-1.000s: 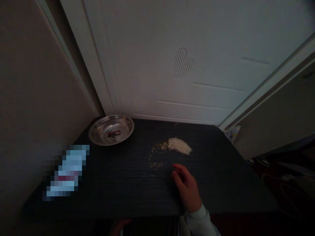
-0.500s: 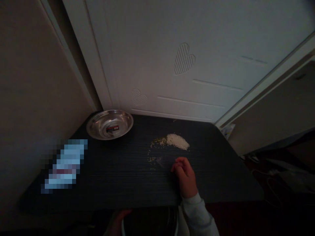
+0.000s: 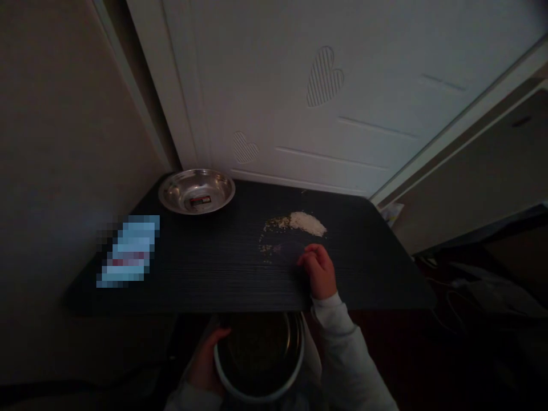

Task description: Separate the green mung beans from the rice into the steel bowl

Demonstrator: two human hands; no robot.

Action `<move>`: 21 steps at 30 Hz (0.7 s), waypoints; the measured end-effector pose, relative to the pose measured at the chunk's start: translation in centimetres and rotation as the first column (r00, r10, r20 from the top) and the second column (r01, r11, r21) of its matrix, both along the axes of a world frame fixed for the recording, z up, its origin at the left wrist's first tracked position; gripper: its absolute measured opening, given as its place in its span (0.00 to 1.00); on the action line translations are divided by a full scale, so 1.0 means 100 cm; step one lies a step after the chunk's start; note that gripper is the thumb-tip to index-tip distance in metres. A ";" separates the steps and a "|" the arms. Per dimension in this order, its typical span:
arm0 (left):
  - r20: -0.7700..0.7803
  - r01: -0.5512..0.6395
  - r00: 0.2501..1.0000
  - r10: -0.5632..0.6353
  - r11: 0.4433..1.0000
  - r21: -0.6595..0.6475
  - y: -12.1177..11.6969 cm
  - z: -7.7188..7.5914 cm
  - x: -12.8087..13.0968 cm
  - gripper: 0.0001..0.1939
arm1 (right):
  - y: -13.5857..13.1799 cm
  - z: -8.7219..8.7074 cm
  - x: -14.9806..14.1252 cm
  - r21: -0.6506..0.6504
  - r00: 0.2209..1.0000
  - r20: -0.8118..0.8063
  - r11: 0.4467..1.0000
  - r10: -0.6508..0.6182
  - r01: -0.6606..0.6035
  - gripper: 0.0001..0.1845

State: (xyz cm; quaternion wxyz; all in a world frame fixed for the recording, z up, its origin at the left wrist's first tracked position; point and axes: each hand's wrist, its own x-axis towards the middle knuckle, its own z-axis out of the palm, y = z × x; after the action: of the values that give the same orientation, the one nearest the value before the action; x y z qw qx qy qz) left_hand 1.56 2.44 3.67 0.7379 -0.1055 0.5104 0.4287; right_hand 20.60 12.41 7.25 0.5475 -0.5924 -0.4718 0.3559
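My right hand (image 3: 319, 268) is closed over the dark table (image 3: 205, 274), pinching a clear see-through plastic piece (image 3: 289, 252) whose kind I cannot make out. The plastic's left end lies by a few scattered grains (image 3: 265, 249). Just beyond is a pile of white rice-like grains (image 3: 307, 224), with small greenish grains (image 3: 278, 221) at its left side. Below the table's front edge, my left hand (image 3: 212, 354) grips the left rim of a round pot (image 3: 260, 394) with a pale rim. The pot's inside is too dark to make out its contents.
A shiny metal basin (image 3: 225, 197) with a label inside stands at the table's back left corner. In front of it is a blurred-out bluish shape (image 3: 132, 254). A white panel (image 3: 265, 85) with heart reliefs rises behind the table. Cables and bags lie in the dark at right.
The view has tilted downward, so more of the pot and my left hand shows. My right hand keeps hold of the clear plastic near the scattered grains, which look little changed.
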 end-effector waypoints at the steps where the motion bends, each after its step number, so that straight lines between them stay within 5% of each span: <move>1: -0.017 -0.002 1.000 0.002 1.000 -0.001 0.000 0.001 0.000 0.06 | 0.000 0.000 0.000 -0.010 1.000 -0.004 1.000 0.005 -0.005 0.09; 21: 0.071 -0.021 0.997 0.025 0.998 -0.062 0.006 0.006 -0.003 0.08 | -0.016 0.012 -0.004 -0.108 0.962 0.231 0.986 0.147 -0.125 0.16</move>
State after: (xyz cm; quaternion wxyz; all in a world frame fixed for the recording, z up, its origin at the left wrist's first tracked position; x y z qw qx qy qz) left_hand 1.25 3.06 4.24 0.7472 -0.1490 0.4953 0.4173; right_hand 20.18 10.78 8.49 0.4332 -0.6218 -0.5566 0.3405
